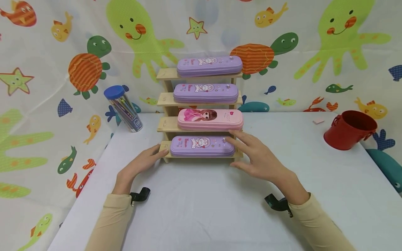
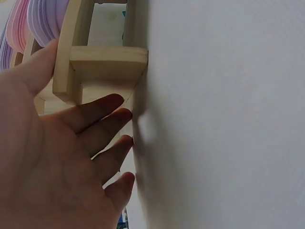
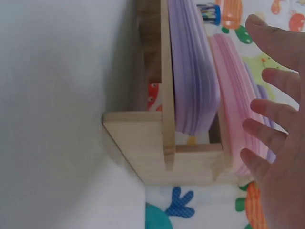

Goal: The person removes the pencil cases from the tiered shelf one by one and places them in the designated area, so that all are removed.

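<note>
Since four pencil cases [image 1: 202,146] sit on the wooden rack [image 1: 164,124] at twelve o'clock, I'd guess it's steadying time: left hand [image 1: 139,164] loosely spread, thumb against the eight-o'clock corner; right hand [image 1: 262,158] splayed around four, both empty. Next move probably wants a light touch.

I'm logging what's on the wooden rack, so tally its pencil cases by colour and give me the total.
Purple pencil cases: 3
Pink pencil case: 1
Total: 4
</note>
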`<state>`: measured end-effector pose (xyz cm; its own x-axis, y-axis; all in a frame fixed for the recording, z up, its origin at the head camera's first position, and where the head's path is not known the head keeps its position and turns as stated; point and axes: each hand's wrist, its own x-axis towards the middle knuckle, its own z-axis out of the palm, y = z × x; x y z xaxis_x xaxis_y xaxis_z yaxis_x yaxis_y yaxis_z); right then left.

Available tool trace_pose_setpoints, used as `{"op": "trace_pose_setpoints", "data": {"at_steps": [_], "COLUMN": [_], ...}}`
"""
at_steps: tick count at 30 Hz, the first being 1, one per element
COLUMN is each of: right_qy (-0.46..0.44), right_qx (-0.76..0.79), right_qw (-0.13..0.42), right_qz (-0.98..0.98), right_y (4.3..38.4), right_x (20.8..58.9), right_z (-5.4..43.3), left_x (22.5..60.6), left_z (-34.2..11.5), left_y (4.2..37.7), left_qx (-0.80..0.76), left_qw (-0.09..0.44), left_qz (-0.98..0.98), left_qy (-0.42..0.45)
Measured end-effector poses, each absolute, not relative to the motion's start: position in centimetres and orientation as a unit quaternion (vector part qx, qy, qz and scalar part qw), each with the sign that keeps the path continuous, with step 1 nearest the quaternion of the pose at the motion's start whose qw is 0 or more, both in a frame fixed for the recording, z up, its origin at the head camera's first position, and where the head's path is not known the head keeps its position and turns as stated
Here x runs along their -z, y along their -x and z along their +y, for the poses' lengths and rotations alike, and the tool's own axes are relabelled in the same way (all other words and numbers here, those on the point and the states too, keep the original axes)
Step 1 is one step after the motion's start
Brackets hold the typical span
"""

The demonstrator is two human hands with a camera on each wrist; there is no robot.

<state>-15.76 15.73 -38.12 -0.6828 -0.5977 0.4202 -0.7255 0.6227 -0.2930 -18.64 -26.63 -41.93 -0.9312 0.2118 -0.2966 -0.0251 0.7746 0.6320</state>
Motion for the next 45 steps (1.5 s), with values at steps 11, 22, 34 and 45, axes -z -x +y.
{"op": "trace_pose_setpoints", "data": {"at_steps": [11,22,34,45], "right_qy": [-0.371,-0.334,-0.331,-0.339], "right_qx": [-0.238,-0.248,-0.269,-0.276], "right_qw": [0.073,0.030,0.003,-0.006], "right_qz": [-0.895,-0.909,-0.904,-0.899], "right_y": [16.4,18.2,19.2,19.2], "right_x": [39.2,39.9,39.5,39.7], "right_z": [13.8,12.1,12.0,12.4], "left_x": [42.8,42.9,43.1,43.3], "left_z": [-26.3,-26.2,-26.4,-26.6], "left_y": [19.1,19.2,19.3,19.2], "left_qx": [-0.383,-0.433,-0.446,-0.438], "left_qw": [0.176,0.179,0.178,0.176], "left_qz": [0.905,0.882,0.877,0.880], "left_qy": [-0.056,-0.052,-0.034,-0.040]}}
